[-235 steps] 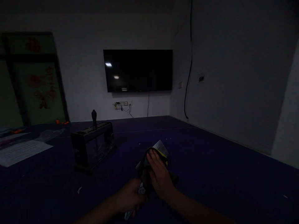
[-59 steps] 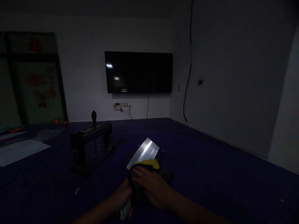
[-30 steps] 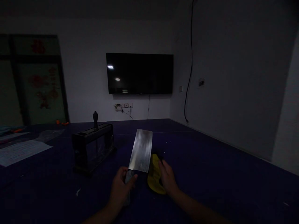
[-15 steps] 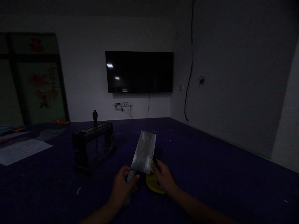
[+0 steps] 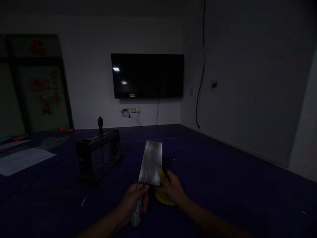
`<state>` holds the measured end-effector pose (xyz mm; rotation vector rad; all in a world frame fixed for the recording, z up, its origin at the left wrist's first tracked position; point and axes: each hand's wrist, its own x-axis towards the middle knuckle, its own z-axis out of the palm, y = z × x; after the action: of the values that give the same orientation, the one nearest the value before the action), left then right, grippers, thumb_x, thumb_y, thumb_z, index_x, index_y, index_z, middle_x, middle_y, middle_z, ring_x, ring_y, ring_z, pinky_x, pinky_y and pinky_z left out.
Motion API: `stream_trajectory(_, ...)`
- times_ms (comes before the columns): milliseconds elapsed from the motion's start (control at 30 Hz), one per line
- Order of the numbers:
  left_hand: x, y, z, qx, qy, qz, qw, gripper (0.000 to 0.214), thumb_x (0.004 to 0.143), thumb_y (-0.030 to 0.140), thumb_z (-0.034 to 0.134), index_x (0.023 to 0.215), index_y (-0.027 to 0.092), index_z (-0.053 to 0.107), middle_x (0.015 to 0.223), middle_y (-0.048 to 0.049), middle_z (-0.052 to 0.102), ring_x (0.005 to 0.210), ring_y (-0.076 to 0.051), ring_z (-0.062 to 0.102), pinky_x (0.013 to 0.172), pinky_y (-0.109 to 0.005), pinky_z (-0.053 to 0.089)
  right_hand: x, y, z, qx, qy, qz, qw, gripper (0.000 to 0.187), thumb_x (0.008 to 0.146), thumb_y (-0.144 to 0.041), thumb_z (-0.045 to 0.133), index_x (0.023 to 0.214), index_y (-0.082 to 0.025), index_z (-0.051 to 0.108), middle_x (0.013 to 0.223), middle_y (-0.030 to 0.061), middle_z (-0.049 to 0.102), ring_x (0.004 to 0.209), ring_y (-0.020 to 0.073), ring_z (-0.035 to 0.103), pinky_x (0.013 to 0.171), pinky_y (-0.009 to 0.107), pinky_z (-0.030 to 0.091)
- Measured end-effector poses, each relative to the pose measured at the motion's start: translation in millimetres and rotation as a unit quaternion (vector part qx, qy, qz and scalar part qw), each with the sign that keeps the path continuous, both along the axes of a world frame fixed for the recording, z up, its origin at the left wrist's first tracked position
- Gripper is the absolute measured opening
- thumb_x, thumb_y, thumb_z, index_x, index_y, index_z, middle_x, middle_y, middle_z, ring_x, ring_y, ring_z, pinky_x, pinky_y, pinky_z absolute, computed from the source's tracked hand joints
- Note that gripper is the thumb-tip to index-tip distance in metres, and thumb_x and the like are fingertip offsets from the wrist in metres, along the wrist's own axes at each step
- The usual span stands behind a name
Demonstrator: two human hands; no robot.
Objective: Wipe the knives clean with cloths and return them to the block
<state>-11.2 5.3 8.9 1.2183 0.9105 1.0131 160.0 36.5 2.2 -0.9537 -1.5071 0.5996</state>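
Note:
My left hand (image 5: pixel 132 200) grips a cleaver (image 5: pixel 150 162) by its grey, worn handle, the thumb lying near the base of the blade. Its broad, dull metal blade points up and away, tilted with its flat side towards me. At the blade's lower right edge, my right hand (image 5: pixel 173 190) is closed, thumb against fingers, on a yellow rounded thing (image 5: pixel 163 196). Part of that yellow thing shows beside the blade and below the hand; its kind is hard to make out in the dark. Whether the right fingers also touch the blade cannot be seen.
To the left stands a black frame-like stand (image 5: pixel 97 140) with an upright dark handle (image 5: pixel 100 125) on top. White paper (image 5: pixel 26 160) and clear plastic (image 5: pixel 53 142) lie farther left on the dark blue surface (image 5: pixel 210 198). A television (image 5: pixel 148 76) hangs on the far wall.
The cleaver has shifted slightly left and turned more upright. My left hand has turned a little, so more of the handle shows below it. My right hand has barely moved.

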Motion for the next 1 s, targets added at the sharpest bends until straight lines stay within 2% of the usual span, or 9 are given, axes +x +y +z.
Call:
stream_trajectory(200,1,-2,-2.3,-0.010,-0.032,0.026,0.999,0.042,0.062,0.056,0.062,0.060,0.019,0.043,0.036,0.0078,0.041,0.026,-0.009,0.041,0.031,-0.019,0.024,3,1,1.4,-0.031,0.053,-0.007,0.998,0.049,0.079,-0.061,0.043,0.072,-0.015,0.060,0.069,0.0045,0.063,0.065,0.0194,0.057,0.060,0.028,0.047)
stream_trajectory(300,0,2,-2.6,-0.008,-0.032,0.025,0.999,0.043,0.063,0.056,0.061,0.054,0.019,0.041,0.033,0.0068,0.039,0.025,-0.009,0.040,0.030,-0.018,0.023,7,0,3.3,-0.019,0.083,-0.098,0.992,0.047,0.082,-0.059,0.039,0.071,-0.017,0.057,0.066,0.0042,0.062,0.061,0.0187,0.056,0.056,0.027,0.046)
stream_trajectory(400,-2,5,-3.1,-0.011,-0.033,0.029,0.999,0.044,0.065,0.056,0.059,0.051,0.019,0.040,0.031,0.0056,0.039,0.025,-0.009,0.040,0.030,-0.019,0.022,11,-1,2.3,0.051,0.017,-0.171,0.984,0.040,0.086,-0.049,0.037,0.076,-0.017,0.059,0.070,0.0077,0.065,0.066,0.0214,0.060,0.061,0.031,0.049)
stream_trajectory(433,-2,6,-3.3,-0.013,-0.031,0.031,0.999,0.044,0.065,0.056,0.059,0.051,0.019,0.040,0.032,0.0054,0.040,0.025,-0.009,0.040,0.030,-0.018,0.021,11,-1,1.6,0.096,-0.033,-0.164,0.981,0.036,0.087,-0.042,0.037,0.082,-0.016,0.060,0.079,0.0103,0.066,0.074,0.0232,0.062,0.068,0.034,0.050)
stream_trajectory(500,-2,6,-3.9,-0.016,-0.029,0.031,0.999,0.043,0.065,0.055,0.058,0.051,0.019,0.041,0.032,0.0054,0.040,0.025,-0.009,0.040,0.030,-0.018,0.021,9,-3,0.7,0.204,-0.151,-0.102,0.962,0.029,0.086,-0.027,0.038,0.101,-0.015,0.059,0.104,0.0141,0.064,0.099,0.0249,0.058,0.085,0.039,0.047)
stream_trajectory(600,-3,5,-4.7,-0.014,-0.035,0.028,0.999,0.041,0.064,0.055,0.056,0.051,0.018,0.043,0.032,0.0050,0.040,0.025,-0.010,0.041,0.029,-0.018,0.022,5,-7,2.7,0.297,-0.307,0.006,0.904,0.048,0.077,-0.009,0.038,0.124,-0.016,0.047,0.132,0.0115,0.047,0.125,0.0213,0.038,0.100,0.043,0.036)
stream_trajectory(667,-2,4,-5.2,-0.014,-0.038,0.025,0.999,0.042,0.065,0.056,0.054,0.048,0.018,0.044,0.031,0.0042,0.039,0.024,-0.010,0.041,0.028,-0.018,0.022,3,-9,5.5,0.302,-0.363,0.027,0.881,0.056,0.072,-0.005,0.039,0.127,-0.014,0.044,0.136,0.0109,0.041,0.129,0.0207,0.030,0.103,0.044,0.033)
stream_trajectory(800,-1,2,-5.3,-0.022,-0.026,0.019,0.999,0.048,0.066,0.056,0.052,0.040,0.018,0.040,0.027,0.0029,0.035,0.023,-0.010,0.039,0.027,-0.017,0.019,5,-11,8.4,0.294,-0.394,0.038,0.870,0.061,0.066,-0.002,0.040,0.127,-0.010,0.044,0.136,0.0123,0.041,0.130,0.0212,0.028,0.103,0.045,0.033)
stream_trajectory(1000,-3,3,-7.6,-0.034,-0.033,0.042,0.998,0.041,0.064,0.057,0.056,0.062,0.017,0.049,0.031,0.0063,0.040,0.023,-0.010,0.040,0.028,-0.018,0.023,7,-10,7.1,0.285,-0.388,0.043,0.876,0.064,0.062,-0.002,0.040,0.125,-0.014,0.047,0.133,0.0106,0.045,0.128,0.0209,0.032,0.102,0.045,0.034)
